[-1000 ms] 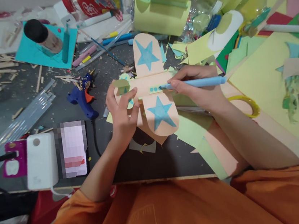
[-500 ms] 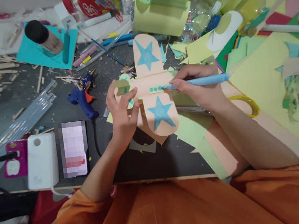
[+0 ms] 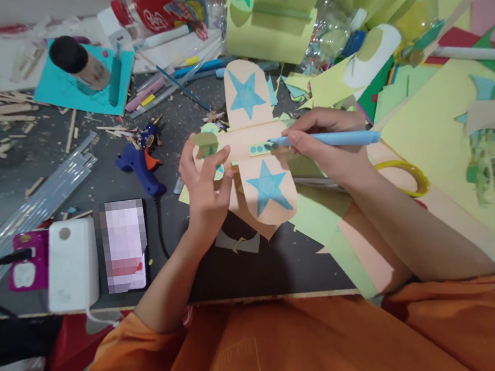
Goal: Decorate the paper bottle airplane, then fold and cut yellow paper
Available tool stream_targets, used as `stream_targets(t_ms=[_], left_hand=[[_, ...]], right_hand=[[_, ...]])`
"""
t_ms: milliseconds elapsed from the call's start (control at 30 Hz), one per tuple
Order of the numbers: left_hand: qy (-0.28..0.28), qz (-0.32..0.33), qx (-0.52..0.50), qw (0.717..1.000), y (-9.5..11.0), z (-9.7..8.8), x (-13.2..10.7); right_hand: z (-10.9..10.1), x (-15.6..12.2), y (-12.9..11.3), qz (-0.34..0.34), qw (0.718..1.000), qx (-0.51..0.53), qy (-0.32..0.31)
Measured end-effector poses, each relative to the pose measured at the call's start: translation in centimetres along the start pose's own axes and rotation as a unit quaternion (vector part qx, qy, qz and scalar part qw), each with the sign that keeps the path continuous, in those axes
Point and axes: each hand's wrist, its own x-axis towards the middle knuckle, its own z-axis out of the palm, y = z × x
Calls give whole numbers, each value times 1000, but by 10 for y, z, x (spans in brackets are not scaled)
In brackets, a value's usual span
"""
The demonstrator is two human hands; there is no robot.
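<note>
A peach paper aeroplane (image 3: 251, 143) with a blue star on each wing lies at the middle of the dark table. My left hand (image 3: 206, 189) grips its tail end, fingers curled around the body. My right hand (image 3: 325, 140) is closed on a light blue marker pen (image 3: 327, 139), pinched near the tip. The pen tip touches a green strip with teal dots on the aeroplane's body.
A blue glue gun (image 3: 140, 161) lies left of the aeroplane, with clear glue sticks (image 3: 37, 202) further left. A white power bank (image 3: 71, 265) and a phone (image 3: 123, 247) sit near the front edge. Yellow scissors (image 3: 404, 175) and heaps of coloured paper (image 3: 443, 125) cover the right side.
The view has shifted slightly. My pen tip has moved a little along the dotted strip; my left hand keeps its hold on the aeroplane.
</note>
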Motion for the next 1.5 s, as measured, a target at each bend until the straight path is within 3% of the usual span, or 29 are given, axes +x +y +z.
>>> stream_targets(t_ms=[167,367,800,1000,1267,1500], left_hand=[[5,7,3,1000,1,1,0],[1,10,4,1000,0,1,0],[13,15,-5,1000,0,2,0],[15,9,-11,1000,-2,3,-1],[21,23,6,999,-2,3,0],[15,20,-18,1000,0,3,-1]], right_hand=[[4,-2,-2,-34,999,-9,-33],[4,-1,-4,-22,998,-23,-55],[3,-1,-3,-44,998,7,-44],[3,0,1,8,1000,11,0],[5,-2,-5,-8,997,-21,-76],[5,0,-1,-20,997,-31,-74]])
